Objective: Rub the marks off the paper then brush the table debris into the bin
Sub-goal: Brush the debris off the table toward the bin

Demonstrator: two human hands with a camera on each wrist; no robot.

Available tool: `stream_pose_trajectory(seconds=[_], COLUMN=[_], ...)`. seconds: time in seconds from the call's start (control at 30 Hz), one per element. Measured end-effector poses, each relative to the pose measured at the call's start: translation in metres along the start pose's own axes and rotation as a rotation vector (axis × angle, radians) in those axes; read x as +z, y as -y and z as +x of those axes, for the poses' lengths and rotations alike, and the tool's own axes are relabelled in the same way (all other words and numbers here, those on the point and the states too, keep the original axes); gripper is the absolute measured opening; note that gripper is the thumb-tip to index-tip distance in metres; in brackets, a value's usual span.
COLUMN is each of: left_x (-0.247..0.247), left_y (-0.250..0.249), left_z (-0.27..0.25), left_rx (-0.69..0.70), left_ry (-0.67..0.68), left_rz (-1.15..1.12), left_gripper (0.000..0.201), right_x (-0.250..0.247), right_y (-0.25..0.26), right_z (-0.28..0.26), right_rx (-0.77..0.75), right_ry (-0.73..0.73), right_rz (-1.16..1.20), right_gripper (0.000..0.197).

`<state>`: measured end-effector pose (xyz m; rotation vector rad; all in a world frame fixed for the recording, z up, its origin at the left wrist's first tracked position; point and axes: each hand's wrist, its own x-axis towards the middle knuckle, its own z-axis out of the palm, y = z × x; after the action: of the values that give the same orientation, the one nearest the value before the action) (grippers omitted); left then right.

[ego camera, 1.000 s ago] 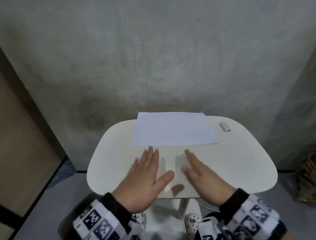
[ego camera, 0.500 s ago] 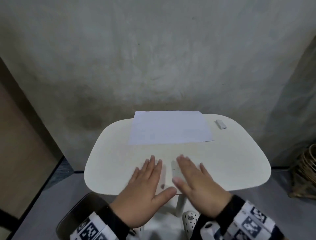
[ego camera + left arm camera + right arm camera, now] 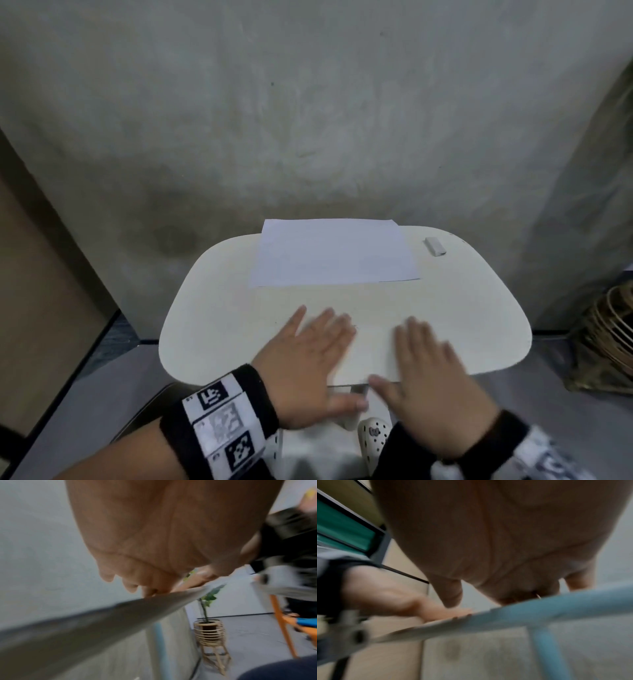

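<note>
A white sheet of paper (image 3: 334, 251) lies at the far side of the small cream table (image 3: 219, 308). A white eraser (image 3: 435, 245) sits to its right near the far edge. My left hand (image 3: 308, 363) and right hand (image 3: 428, 373) lie flat and side by side at the table's near edge, fingers straight, palms down, holding nothing. Both thumbs reach past the edge. The wrist views show each palm from below, fingers (image 3: 130, 586) over the table edge (image 3: 102, 614). No debris is visible at this scale. A dark bin rim (image 3: 144, 414) shows below the table's near left.
A grey wall stands right behind the table. A woven rattan plant stand (image 3: 609, 342) is on the floor at the right, with a plant pot (image 3: 208, 631) in the left wrist view. A white shoe (image 3: 375, 435) shows under the table. A tan panel flanks the left.
Both flat hands have slid toward me across the table, from its middle to its near edge, and have spread a little apart. Paper and eraser have not moved.
</note>
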<state>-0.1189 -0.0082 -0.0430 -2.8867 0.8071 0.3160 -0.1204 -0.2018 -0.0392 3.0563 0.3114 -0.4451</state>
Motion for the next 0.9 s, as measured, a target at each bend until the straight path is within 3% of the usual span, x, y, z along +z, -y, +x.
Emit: stream_pose_trajectory(seconds=[0.07, 0.13, 0.17, 0.2, 0.27, 0.33, 0.37, 0.43, 0.53, 0.57, 0.6, 0.67, 0.73, 0.83, 0.9], left_x=[0.000, -0.002, -0.002, 0.000, 0.010, 0.020, 0.023, 0.029, 0.024, 0.016, 0.008, -0.003, -0.003, 0.006, 0.013], left_y=[0.014, 0.030, 0.040, 0.050, 0.066, 0.071, 0.067, 0.046, 0.008, 0.003, 0.007, 0.033, 0.072, 0.108, 0.096], left_z=[-0.003, -0.018, -0.028, -0.041, -0.070, -0.088, -0.090, -0.076, -0.044, -0.039, -0.038, -0.048, -0.068, -0.094, -0.087], left_rx=[-0.122, -0.219, -0.277, -0.342, -0.495, -0.633, -0.656, -0.585, -0.291, -0.218, -0.194, -0.281, -0.470, -0.744, -0.751], left_ry=[-0.056, -0.097, -0.109, -0.118, -0.101, -0.001, 0.061, 0.114, 0.046, 0.026, -0.003, -0.076, -0.101, 0.083, 0.157], left_rz=[-0.031, -0.109, -0.156, -0.202, -0.278, -0.324, -0.361, -0.411, -0.460, -0.508, -0.539, -0.535, -0.481, -0.376, -0.391], left_gripper=[0.110, 0.112, 0.113, 0.114, 0.121, 0.138, 0.145, 0.149, 0.132, 0.123, 0.116, 0.114, 0.125, 0.130, 0.132], right_x=[0.002, -0.003, -0.008, -0.011, -0.009, -0.006, 0.000, 0.018, 0.008, -0.005, -0.021, -0.048, -0.060, -0.047, -0.027], right_y=[0.026, 0.029, 0.023, 0.013, -0.008, -0.009, -0.006, 0.013, 0.044, 0.045, 0.036, 0.002, -0.043, -0.080, -0.059], right_z=[0.006, 0.012, 0.010, 0.007, -0.003, -0.014, -0.017, -0.012, -0.009, -0.005, -0.003, 0.003, 0.006, 0.007, 0.010], right_rx=[-0.158, -0.327, -0.332, -0.322, -0.195, -0.043, -0.004, -0.049, -0.311, -0.406, -0.429, -0.314, -0.112, 0.194, 0.221], right_ry=[-0.140, -0.155, -0.113, -0.132, -0.144, -0.096, -0.052, -0.075, -0.065, -0.153, -0.125, -0.037, -0.034, 0.042, 0.041], right_rz=[0.075, 0.190, 0.243, 0.271, 0.135, 0.027, -0.002, 0.060, 0.143, 0.241, 0.307, 0.369, 0.323, -0.029, 0.034], right_gripper=[0.102, 0.083, 0.079, 0.083, 0.110, 0.132, 0.131, 0.106, 0.068, 0.063, 0.064, 0.066, 0.067, 0.104, 0.097])
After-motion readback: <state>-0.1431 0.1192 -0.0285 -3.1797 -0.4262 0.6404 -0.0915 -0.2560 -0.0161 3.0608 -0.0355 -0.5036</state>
